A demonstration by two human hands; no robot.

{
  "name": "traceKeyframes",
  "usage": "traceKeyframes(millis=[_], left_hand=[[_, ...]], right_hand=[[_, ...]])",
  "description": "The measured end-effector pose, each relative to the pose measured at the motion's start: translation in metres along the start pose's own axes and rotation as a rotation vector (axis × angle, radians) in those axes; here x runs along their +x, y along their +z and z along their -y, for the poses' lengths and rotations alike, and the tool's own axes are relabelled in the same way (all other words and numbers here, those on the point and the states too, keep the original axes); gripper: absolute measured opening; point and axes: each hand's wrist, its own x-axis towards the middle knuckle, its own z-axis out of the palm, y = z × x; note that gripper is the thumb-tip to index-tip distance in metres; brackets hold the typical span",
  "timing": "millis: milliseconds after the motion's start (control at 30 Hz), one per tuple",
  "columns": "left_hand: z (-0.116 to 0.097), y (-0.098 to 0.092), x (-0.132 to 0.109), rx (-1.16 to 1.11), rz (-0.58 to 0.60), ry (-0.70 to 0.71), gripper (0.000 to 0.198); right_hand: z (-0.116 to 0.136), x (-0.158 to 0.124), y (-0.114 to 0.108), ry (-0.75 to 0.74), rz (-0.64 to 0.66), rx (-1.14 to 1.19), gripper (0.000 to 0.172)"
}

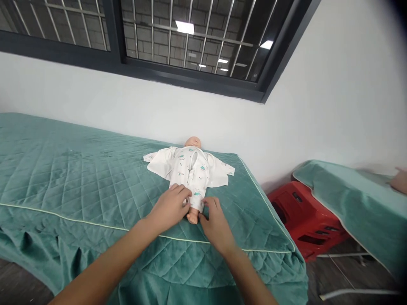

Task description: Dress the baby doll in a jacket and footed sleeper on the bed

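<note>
A baby doll (192, 143) lies on its back on a green quilted bed cover (79, 182), head toward the wall. It wears a white patterned garment (190, 168) with the sleeves spread out to both sides. My left hand (170, 207) pinches the left side of the garment's lower hem, fingers curled. My right hand (214, 222) pinches the right side of the hem beside the doll's foot (192, 217), which sticks out between my hands.
The bed stands against a white wall under a barred window (190, 38). A red plastic stool (305, 220) lies on the floor to the right. Beyond it stands a second green-covered bed (356, 203), with part of another doll (400, 181) at the frame's edge.
</note>
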Motion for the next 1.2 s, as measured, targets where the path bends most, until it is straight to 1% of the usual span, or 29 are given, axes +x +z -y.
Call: traceKeyframes(millis=[67, 100, 167, 233, 333, 467, 567, 633, 700, 800, 867, 933, 1067, 1133, 1200], left_hand=[[-0.005, 0.005, 0.009, 0.095, 0.111, -0.005, 0.022], [-0.006, 0.007, 0.012, 0.138, 0.147, -0.017, 0.024], [-0.009, 0.010, 0.016, 0.200, 0.180, -0.044, 0.023], [-0.010, 0.011, 0.019, 0.227, 0.187, -0.055, 0.022], [-0.011, 0.009, 0.019, 0.218, 0.165, -0.076, 0.022], [-0.015, -0.001, 0.013, 0.079, 0.121, -0.179, 0.023], [-0.020, -0.012, 0.004, -0.055, 0.083, -0.207, 0.023], [-0.025, -0.019, -0.003, -0.111, 0.072, -0.212, 0.023], [-0.029, -0.023, -0.010, -0.138, 0.083, -0.207, 0.023], [-0.030, -0.024, -0.020, -0.123, 0.131, -0.182, 0.025], [-0.026, -0.022, -0.025, -0.125, 0.164, -0.158, 0.025], [-0.019, -0.020, -0.029, -0.178, 0.179, -0.153, 0.022], [0.001, -0.019, -0.037, -0.265, 0.119, -0.204, 0.018], [0.010, -0.019, -0.043, -0.260, 0.094, -0.193, 0.018], [0.016, -0.016, -0.049, -0.238, 0.087, -0.162, 0.019]], right_hand=[[-0.003, -0.001, 0.005, 0.038, -0.017, -0.058, 0.020], [-0.005, -0.001, 0.007, 0.039, -0.017, -0.086, 0.016], [-0.008, 0.001, 0.011, 0.021, -0.010, -0.136, 0.010], [-0.010, 0.003, 0.013, 0.005, -0.003, -0.159, 0.007], [-0.010, 0.006, 0.010, 0.008, 0.026, -0.120, 0.009], [0.001, 0.006, -0.007, -0.051, 0.042, -0.073, 0.011], [0.017, 0.000, -0.024, -0.134, 0.025, -0.072, 0.010], [0.026, -0.007, -0.032, -0.164, 0.032, -0.082, 0.010], [0.031, -0.014, -0.035, -0.166, 0.056, -0.106, 0.010], [0.028, -0.024, -0.031, -0.138, 0.110, -0.152, 0.011], [0.023, -0.029, -0.027, -0.117, 0.136, -0.171, 0.013], [0.018, -0.033, -0.025, -0.108, 0.164, -0.162, 0.014], [0.012, -0.035, -0.028, -0.089, 0.197, -0.109, 0.018], [0.013, -0.036, -0.030, -0.092, 0.179, -0.089, 0.020], [0.017, -0.034, -0.029, -0.135, 0.143, -0.075, 0.021]])
